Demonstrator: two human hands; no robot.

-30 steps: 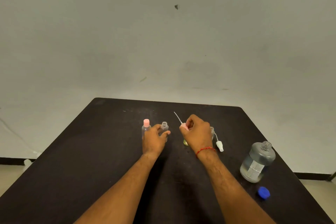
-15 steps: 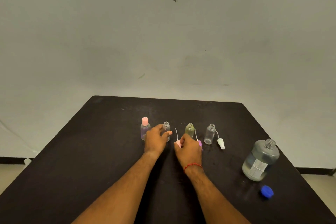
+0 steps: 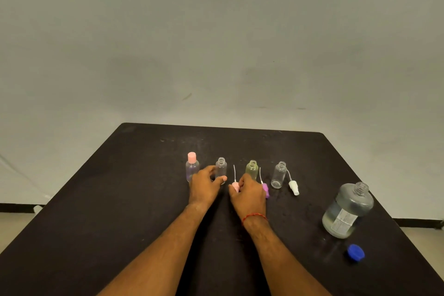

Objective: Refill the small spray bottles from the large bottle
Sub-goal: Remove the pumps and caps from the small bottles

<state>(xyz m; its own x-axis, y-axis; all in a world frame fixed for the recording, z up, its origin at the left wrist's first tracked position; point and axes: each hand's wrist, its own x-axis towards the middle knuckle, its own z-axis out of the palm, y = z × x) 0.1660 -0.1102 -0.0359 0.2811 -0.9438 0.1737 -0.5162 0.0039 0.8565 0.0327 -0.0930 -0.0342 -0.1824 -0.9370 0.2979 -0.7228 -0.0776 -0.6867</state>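
Note:
Four small bottles stand in a row on the black table point(image 3: 120, 199): a pink-capped bottle point(image 3: 192, 167), an uncapped clear bottle point(image 3: 221, 168), an uncapped yellowish bottle point(image 3: 251, 168) and another uncapped clear bottle point(image 3: 278, 174). My left hand point(image 3: 204, 186) curls around the base of the first clear bottle. My right hand point(image 3: 248, 196) rests on the table with its fingers on a pink spray head point(image 3: 235, 186), whose tube points away from me. A purple spray head point(image 3: 265, 189) and a white spray head point(image 3: 294, 187) lie beside it. The large bottle point(image 3: 347, 211) stands uncapped at the right.
A blue cap point(image 3: 355, 252) lies in front of the large bottle near the table's right edge. A grey wall rises behind the table.
My right hand came down from above the yellowish bottle with the pink spray head and now holds it at the table surface. My left hand stayed at the clear bottle.

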